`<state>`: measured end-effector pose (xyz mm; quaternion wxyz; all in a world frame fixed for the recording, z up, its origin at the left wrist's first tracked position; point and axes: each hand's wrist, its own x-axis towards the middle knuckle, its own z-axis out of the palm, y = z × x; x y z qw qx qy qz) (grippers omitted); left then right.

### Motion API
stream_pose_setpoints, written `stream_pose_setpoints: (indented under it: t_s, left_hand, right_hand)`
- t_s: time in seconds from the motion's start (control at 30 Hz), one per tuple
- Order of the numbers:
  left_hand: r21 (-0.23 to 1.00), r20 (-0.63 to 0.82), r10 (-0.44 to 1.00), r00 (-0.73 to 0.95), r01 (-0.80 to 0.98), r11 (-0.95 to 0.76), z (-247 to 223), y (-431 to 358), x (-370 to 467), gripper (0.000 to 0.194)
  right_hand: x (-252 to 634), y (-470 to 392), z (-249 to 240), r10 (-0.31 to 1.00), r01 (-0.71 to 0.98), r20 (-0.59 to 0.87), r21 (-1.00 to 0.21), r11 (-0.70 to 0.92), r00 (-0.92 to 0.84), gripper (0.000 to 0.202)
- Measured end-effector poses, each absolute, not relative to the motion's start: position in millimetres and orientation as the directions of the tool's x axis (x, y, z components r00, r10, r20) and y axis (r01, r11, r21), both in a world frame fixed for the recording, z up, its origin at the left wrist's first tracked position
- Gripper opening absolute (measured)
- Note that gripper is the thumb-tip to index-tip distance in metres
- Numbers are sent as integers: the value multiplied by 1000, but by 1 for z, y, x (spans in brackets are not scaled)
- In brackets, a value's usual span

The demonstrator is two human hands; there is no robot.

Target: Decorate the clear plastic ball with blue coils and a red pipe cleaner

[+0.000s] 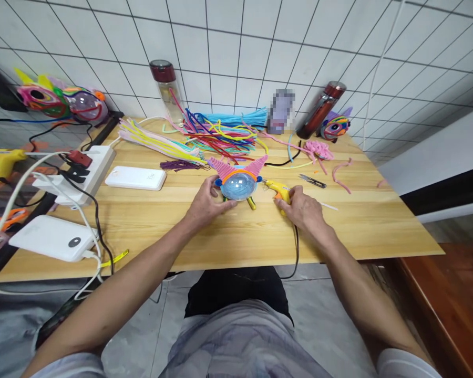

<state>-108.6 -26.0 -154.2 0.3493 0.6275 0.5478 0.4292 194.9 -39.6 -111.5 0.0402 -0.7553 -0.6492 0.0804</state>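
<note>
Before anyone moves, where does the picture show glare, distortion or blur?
In the head view, glints sit on the clear plastic dome; the white tiled wall fans outward, apparently from wide-angle distortion; blocky pixels obscure the upright purplish object; shadows on the wooden table look soft.

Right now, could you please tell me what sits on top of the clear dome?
Two pink ears and an orange band edge the dome; their far sides are hidden.

Probably craft workspace: wooden table (362, 220), bundled pipe cleaners (220, 134), glue gun (280, 191), tiled wall (228, 47).
</note>
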Motion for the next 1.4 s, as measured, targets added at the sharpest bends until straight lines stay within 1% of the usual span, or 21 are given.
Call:
stream_pose_setpoints:
  t_s: [0.13, 0.3, 0.37, 0.43, 0.5, 0.57, 0.6, 0.63, 0.67, 0.7, 0.77, 0.9, 1.07, 1.27, 1.4]
  left_hand:
    - [881, 174, 983, 55, 438, -181, -153, -29, -108, 83]
    - [855, 201, 976, 80, 472, -215, -152, -28, -107, 66]
    - [840, 216, 973, 82, 492, -228, -152, -28, -107, 60]
    - [828, 226, 971, 80, 509, -234, -152, -27, -106, 54]
    - [825, 229, 970, 80, 513, -237, -153, -26, -105, 49]
    - [823, 236, 968, 83, 512, -244, -154, -25, -105, 45]
    - [822, 241, 967, 84, 511, -250, -155, -24, -105, 44]
    - [822, 249, 965, 85, 508, -257, -157, -24, -105, 43]
    - [823, 257, 963, 87, 503, -265, -158, -23, -106, 43]
    - [825, 263, 961, 86, 497, -270, -160, -21, -106, 42]
    - [829, 269, 959, 86, 486, -275, -163, -19, -107, 40]
    - [823, 266, 959, 94, 496, -277, -163, -14, -108, 34]
    - [826, 254, 962, 102, 495, -270, -156, -13, -108, 42]
    - [826, 243, 966, 89, 504, -254, -156, -15, -109, 40]
    - [849, 228, 968, 104, 465, -250, -155, -16, -111, 40]
  right_hand:
    - [185, -36, -118, 984, 973, -63, -146, -177, 169, 42]
    - [200, -29, -113, 967, 960, -3, -117, -254, 256, 45]
    - [203, -31, -109, 960, 956, 40, -107, -273, 279, 47]
    - [199, -34, -105, 963, 966, 125, -136, -221, 237, 45]
    - [187, -38, -103, 977, 968, 184, -245, -58, 105, 41]
    - [169, -37, -106, 989, 889, 143, -445, 105, -45, 44]
    - [160, -35, -109, 989, 818, 96, -557, 145, -110, 47]
    - [152, -32, -113, 985, 738, 52, -656, 156, -162, 51]
    - [144, -28, -117, 979, 665, 25, -730, 155, -201, 53]
    - [138, -23, -121, 974, 604, 16, -782, 152, -224, 53]
    - [131, -14, -129, 972, 529, 35, -834, 156, -231, 51]
    - [130, -2, -138, 974, 496, 81, -850, 178, -211, 47]
    - [132, -3, -142, 964, 468, 137, -853, 232, -229, 48]
    - [131, -4, -144, 966, 487, 158, -840, 241, -206, 44]
    - [130, -7, -140, 963, 480, 160, -841, 249, -219, 44]
